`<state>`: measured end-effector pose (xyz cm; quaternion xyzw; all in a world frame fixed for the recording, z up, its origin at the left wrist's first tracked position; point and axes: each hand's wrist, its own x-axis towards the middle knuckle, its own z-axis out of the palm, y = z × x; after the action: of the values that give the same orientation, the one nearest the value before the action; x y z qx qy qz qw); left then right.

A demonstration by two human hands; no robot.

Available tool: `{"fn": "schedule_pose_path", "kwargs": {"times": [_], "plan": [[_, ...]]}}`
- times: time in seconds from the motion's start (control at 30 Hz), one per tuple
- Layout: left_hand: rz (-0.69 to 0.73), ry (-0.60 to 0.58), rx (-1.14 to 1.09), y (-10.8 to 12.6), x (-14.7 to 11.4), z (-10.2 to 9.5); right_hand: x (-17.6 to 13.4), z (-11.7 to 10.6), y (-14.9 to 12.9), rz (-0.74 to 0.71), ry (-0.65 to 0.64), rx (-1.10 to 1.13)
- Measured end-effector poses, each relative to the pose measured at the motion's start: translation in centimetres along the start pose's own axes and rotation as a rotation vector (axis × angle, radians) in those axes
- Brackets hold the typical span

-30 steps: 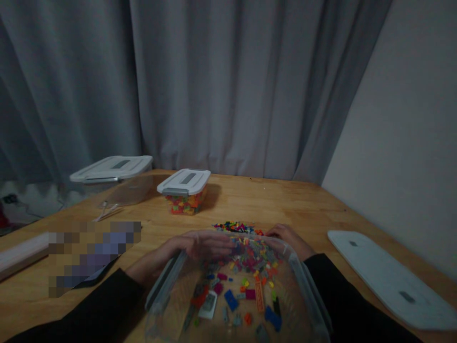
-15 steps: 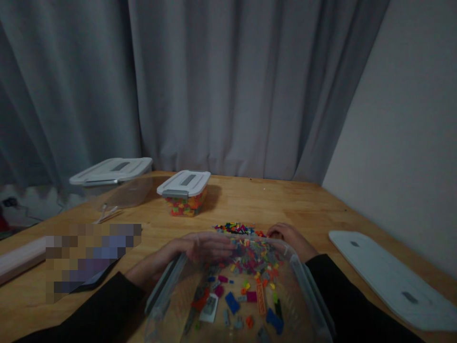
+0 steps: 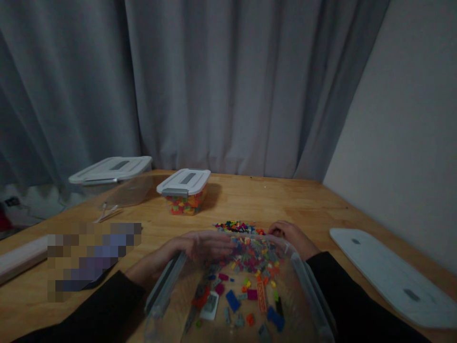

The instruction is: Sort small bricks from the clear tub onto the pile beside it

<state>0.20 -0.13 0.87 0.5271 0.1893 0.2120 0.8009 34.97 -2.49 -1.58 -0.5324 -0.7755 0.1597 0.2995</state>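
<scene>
Both hands held a clear bin (image 3: 307,295) at the near edge of the desk (image 3: 285,200), tipped away from the person so its far rim was low. The left hand (image 3: 178,255) gripped the bin's left wall near the grey latch, fingers (image 3: 214,245) curled over the rim and reaching across the inside. The right hand (image 3: 291,236) was closed around the bin's far right corner, its fingers partly hidden behind the plastic. Both arms wore dark sleeves.

Inside the bin, small coloured bricks (image 3: 250,259) were heaped against the far wall, with looser ones scattered toward the near side. Just beyond the rim, a small pile (image 3: 235,226) of bricks lay on the desk, between the two hands.

Farther back, toward the far edge, stood a small box (image 3: 183,190) with a white lid, full of bricks. To its left, near the far left corner, sat a large box (image 3: 114,178), lidded and clear. A loose white lid (image 3: 389,276) lay flat by the right edge. A blurred patch and a pale bar (image 3: 21,257) lay by the left edge.
</scene>
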Motion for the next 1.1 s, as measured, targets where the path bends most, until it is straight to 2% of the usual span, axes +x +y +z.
{"fn": "schedule_pose_path", "kwargs": {"times": [0.1,0.3,0.5,0.73,0.97,1.1], "plan": [[0.005,0.007,-0.001,0.1,-0.1,0.2,-0.1,-0.1,0.3,0.0,0.011,-0.025],[0.039,0.011,-0.01,-0.1,-0.1,0.6,-0.4,0.0,0.6,0.015,-0.108,-0.021],[0.057,0.016,0.0,-0.4,-0.1,0.4,-0.3,0.6,1.0,0.039,-0.05,-0.036],[0.044,-0.003,0.008,-0.8,0.1,-0.5,-0.4,-0.1,0.1,0.014,-0.113,-0.05],[0.053,-0.202,0.002,-1.1,0.6,-2.3,-0.3,0.2,0.5,0.009,-0.12,-0.134],[0.046,-0.125,-0.016,-0.8,0.3,-1.4,-0.3,0.3,0.6,-0.005,-0.126,-0.087]]}}
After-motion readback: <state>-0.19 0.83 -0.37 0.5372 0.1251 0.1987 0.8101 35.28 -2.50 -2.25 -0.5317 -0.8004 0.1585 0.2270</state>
